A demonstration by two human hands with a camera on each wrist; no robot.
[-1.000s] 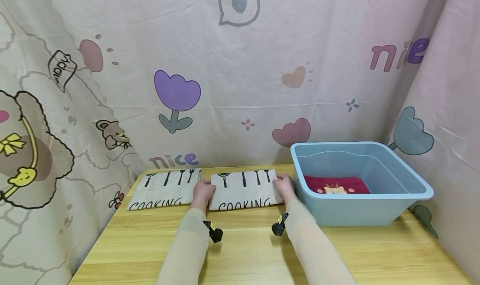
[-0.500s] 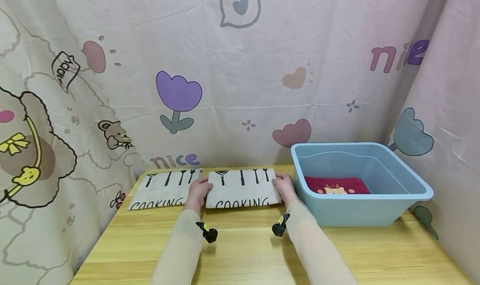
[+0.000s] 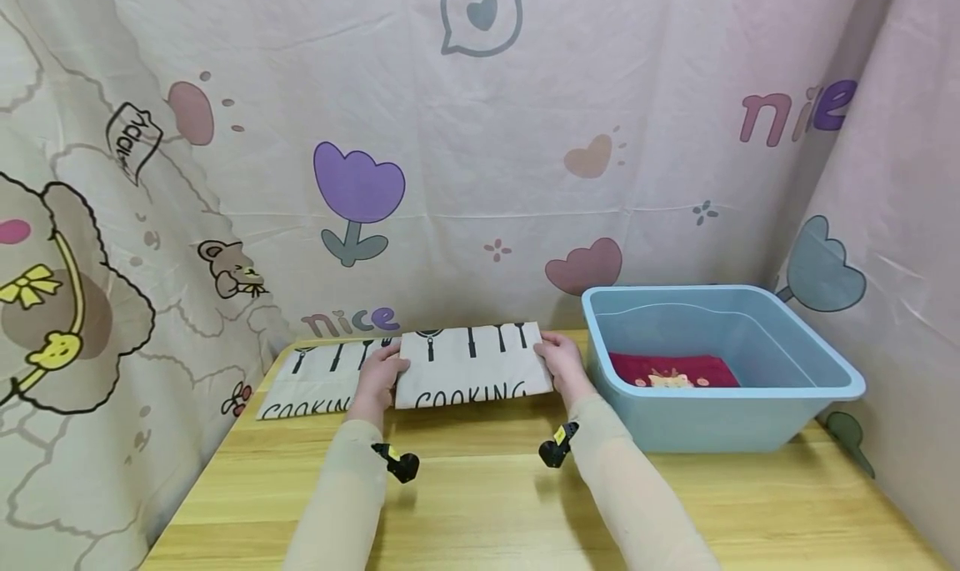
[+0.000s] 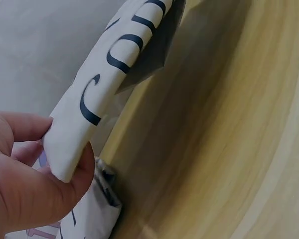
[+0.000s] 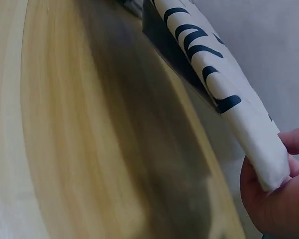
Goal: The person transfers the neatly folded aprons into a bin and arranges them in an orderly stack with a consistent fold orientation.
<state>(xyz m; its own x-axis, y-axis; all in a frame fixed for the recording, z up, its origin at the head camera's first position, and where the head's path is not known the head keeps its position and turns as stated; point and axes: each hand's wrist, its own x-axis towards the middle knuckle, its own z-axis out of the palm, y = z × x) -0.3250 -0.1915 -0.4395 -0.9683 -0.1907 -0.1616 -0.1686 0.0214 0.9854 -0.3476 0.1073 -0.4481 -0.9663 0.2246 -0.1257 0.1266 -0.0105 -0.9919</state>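
"At the left and right ends of the folded white fabric towel with black print (image 3: pixel 474 364), what are the fingers doing?"

"Pinching it. The bare left hand (image 3: pixel 379 378) has the left end between its fingers, from above and below; the bare right hand (image 3: pixel 560 359) does the same at the right end."

"How would you expect it to handle?"

"Light and soft, I'd say, though the folded layers lend it some body: it spans the gap between the hands fairly straight. Nothing fragile, and plain fabric shouldn't slip much. The layers are the likelier trouble, since a shaded, pointed flap (image 4: pixel 152 64) hangs below the near edge."

"So where to take hold?"

"At both short ends, as here, with every layer caught."

"And its looks?"

"An off-white rectangle with a thick, rounded near fold. Black kitchen utensils line its far side; COOKING runs along the near side, the letters bending over the fold."

"Where is it?"

"Held just above the yellowish wood-grain worktop (image 3: pixel 480 513), with a shadow beneath. To the left lies a matching folded white towel (image 3: pixel 303 386), partly hidden by the left hand. To the right stands a light-blue rectangular plastic tub (image 3: pixel 690 425) with a dark red cloth bearing a pale animal motif (image 3: pixel 711 371) inside. On the far side hangs a pale curtain with pastel prints (image 3: pixel 465 129)."
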